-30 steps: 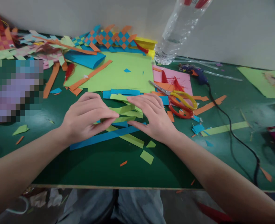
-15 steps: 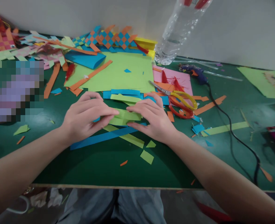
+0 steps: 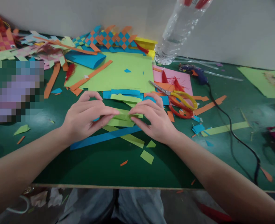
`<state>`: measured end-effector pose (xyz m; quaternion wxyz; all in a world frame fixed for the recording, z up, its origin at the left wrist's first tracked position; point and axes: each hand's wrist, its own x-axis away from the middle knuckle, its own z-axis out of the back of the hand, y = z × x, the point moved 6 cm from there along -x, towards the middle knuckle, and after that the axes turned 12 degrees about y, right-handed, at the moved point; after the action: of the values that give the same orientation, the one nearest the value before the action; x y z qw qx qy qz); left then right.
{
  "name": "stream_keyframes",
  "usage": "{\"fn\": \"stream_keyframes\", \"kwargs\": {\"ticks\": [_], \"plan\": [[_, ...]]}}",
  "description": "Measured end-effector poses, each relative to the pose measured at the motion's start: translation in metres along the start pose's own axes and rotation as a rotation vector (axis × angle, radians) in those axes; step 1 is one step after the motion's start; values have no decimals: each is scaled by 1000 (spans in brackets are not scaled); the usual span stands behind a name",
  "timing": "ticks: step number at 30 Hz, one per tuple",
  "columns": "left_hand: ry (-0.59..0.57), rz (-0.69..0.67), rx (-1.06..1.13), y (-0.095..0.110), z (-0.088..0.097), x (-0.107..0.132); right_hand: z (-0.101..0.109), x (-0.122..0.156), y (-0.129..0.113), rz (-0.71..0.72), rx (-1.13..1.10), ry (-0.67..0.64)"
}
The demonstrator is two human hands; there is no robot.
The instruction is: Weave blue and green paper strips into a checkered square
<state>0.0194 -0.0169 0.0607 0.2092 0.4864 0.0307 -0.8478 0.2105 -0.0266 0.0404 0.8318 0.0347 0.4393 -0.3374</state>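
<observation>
Both hands meet over a small bundle of light green paper strips (image 3: 123,117) on the green table (image 3: 100,168). My left hand (image 3: 86,116) pinches the bundle's left end between thumb and fingers. My right hand (image 3: 154,119) curls over the right end, fingers pressed on the strips. A long blue strip (image 3: 97,139) and another green strip (image 3: 132,140) lie crossed just under the hands. More blue and green strips (image 3: 125,95) are stacked right behind my fingers.
Yellow and red scissors (image 3: 178,101) lie right of my right hand. A large green sheet (image 3: 118,74), a pink sheet (image 3: 181,79), woven paper pieces (image 3: 106,37), a clear bottle (image 3: 174,34), a glue gun (image 3: 198,74) with its black cord (image 3: 233,130), and scattered paper scraps.
My right hand's fingers have curled in from lying flat and drawn the green strips together into a tighter bundle against my left hand. The arms have hardly shifted.
</observation>
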Motion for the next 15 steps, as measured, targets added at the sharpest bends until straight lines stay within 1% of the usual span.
{"fn": "stream_keyframes", "kwargs": {"ticks": [4,6,12,15], "plan": [[-10,46,-45,-4,-1,1,0,0,1,0,16,-36],[3,55,-39,-4,0,1,0,0,0,14,3,-46],[54,14,-9,2,4,0,1,1,-2,46,-40,-28],[60,10,-22,2,4,0,-1,1,-2,45,-69,-64]]}}
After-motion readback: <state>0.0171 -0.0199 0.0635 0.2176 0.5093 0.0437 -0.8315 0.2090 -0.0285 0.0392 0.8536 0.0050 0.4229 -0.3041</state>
